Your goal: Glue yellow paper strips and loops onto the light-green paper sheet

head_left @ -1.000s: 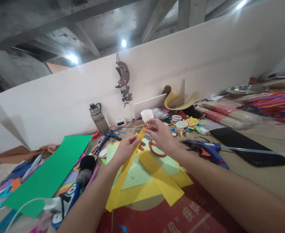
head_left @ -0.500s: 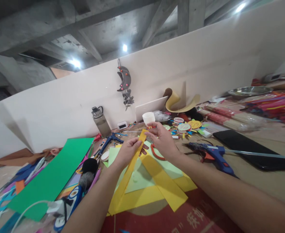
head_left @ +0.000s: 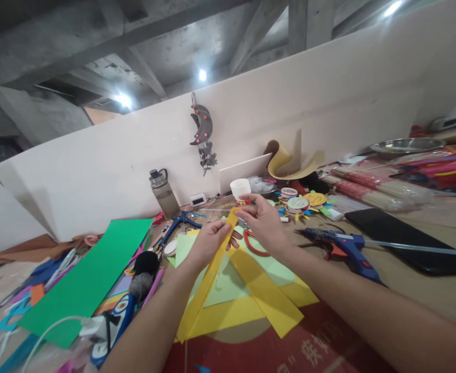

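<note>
Little has moved over the last 1 second: the wearer's view has swung slightly, and both hands keep the same pose. Largest first, a pale partition [head_left: 107, 171] backs the cluttered table [head_left: 445, 217]. A long green sheet [head_left: 91, 274] lies off to the person's left, perhaps pushed there to leave the middle for handwork. Right in front, a yellow sheet [head_left: 228, 315] lies under pale green paper [head_left: 228, 284], both over a red printed board [head_left: 228, 357], probably as a working surface. From where I stand, the glue gun [head_left: 354, 251] lies right of the papers, seemingly kept within reach. An orange scissors handle [head_left: 253, 252] shows just beyond the right wrist, on the paper.

Of 2 yellow strips, 1, the loose strip [head_left: 266, 292], slants across the papers; whether it joins the other is hidden. The held strip [head_left: 211, 272] rises from the sheet's near edge to the fingers. The left hand [head_left: 211, 239] pinches it below its top, likely to steady it; the right hand [head_left: 264, 223] sets thumb and fingers narrowly at its tip, though I cannot tell if they pinch it.
</note>
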### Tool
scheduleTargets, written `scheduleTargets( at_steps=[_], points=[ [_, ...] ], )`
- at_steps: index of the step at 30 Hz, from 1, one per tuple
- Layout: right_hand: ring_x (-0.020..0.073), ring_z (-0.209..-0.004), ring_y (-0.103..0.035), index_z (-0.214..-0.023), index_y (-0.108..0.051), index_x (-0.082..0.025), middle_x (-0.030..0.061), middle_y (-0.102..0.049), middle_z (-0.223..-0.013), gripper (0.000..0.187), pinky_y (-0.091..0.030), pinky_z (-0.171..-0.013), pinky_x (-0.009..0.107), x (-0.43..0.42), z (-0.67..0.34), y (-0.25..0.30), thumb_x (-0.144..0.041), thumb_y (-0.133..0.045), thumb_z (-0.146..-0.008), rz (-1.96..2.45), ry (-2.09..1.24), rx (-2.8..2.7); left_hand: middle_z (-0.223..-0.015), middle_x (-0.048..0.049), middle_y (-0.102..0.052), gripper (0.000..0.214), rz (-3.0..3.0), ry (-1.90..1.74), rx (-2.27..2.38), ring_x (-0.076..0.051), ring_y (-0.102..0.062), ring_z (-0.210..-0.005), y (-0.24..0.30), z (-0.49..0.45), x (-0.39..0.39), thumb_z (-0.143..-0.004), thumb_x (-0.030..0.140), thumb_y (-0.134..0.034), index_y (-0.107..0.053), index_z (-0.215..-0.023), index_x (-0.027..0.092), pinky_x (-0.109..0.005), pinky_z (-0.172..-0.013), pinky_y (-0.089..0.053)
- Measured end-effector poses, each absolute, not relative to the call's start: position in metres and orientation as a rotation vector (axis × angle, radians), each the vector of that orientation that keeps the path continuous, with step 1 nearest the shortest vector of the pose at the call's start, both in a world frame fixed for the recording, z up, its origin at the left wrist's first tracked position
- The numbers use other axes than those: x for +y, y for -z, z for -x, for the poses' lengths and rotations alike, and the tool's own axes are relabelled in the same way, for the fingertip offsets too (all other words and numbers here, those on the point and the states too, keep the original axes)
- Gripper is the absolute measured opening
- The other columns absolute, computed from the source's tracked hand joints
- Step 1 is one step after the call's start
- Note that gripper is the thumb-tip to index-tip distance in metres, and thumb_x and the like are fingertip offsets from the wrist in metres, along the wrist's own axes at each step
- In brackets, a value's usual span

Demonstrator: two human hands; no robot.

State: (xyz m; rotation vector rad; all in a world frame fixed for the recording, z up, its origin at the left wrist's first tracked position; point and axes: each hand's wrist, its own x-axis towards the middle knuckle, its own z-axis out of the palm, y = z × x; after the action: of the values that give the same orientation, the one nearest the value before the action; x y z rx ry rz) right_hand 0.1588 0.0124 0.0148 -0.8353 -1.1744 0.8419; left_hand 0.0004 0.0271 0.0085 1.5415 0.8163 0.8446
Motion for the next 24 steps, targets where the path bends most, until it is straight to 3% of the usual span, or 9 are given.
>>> scheduleTargets(
  at_steps=[8, 13, 18, 24],
  points=[
    [0.0181, -0.075, -0.067, -0.097, -0.055, -0.020, 0.0018, -0.071, -0.076, 0.031, -0.051, -0.069, 0.029, 0.0121, -0.1576, -0.0161, -0.028, -0.068, -0.071, 0.810, -0.903, -1.130, -0.085, -0.0086, -0.070, 0.039, -1.532, -0.849, 0.825, -0.011, -0.061, -0.058, -0.0099, -0.0013, 0.0252, -0.079, 0.048, -0.061, -0.062, -0.096, 0.013, -0.021, -0.052, -0.039],
    [0.0161, -0.071, -0.066, -0.108, -0.050, -0.020, 0.0006, -0.070, -0.078, 0.041, -0.050, -0.065, 0.028, 0.0166, -0.1577, -0.0119, -0.030, -0.067, -0.072, 0.872, -0.997, -1.162, -0.083, -0.0076, -0.070, 0.040, -1.513, -0.857, 0.805, -0.010, -0.061, -0.058, -0.0103, -0.0022, 0.0247, -0.079, 0.048, -0.060, -0.062, -0.099, 0.013, -0.021, -0.051, -0.039],
    [0.0148, -0.062, -0.063, -0.103, -0.057, -0.018, -0.0027, -0.065, -0.065, 0.036, -0.047, -0.058, 0.026, 0.0181, -0.1580, -0.0074, -0.026, -0.067, -0.070, 0.983, -0.897, -1.228, -0.079, -0.0080, -0.069, 0.035, -1.543, -0.870, 0.866, -0.013, -0.064, -0.060, -0.0111, -0.0069, 0.0223, -0.076, 0.045, -0.064, -0.059, -0.089, 0.012, -0.021, -0.052, -0.043],
    [0.0149, -0.068, -0.066, -0.108, -0.053, -0.018, 0.0006, -0.070, -0.077, 0.041, -0.049, -0.062, 0.026, 0.0172, -0.1560, -0.0085, -0.018, -0.066, -0.069, 0.964, -0.981, -1.249, -0.073, -0.0075, -0.068, 0.035, -1.500, -0.848, 0.963, -0.015, -0.065, -0.058, -0.0095, -0.0093, 0.0201, -0.073, 0.044, -0.065, -0.058, -0.083, 0.012, -0.025, -0.053, -0.048]
  ],
)
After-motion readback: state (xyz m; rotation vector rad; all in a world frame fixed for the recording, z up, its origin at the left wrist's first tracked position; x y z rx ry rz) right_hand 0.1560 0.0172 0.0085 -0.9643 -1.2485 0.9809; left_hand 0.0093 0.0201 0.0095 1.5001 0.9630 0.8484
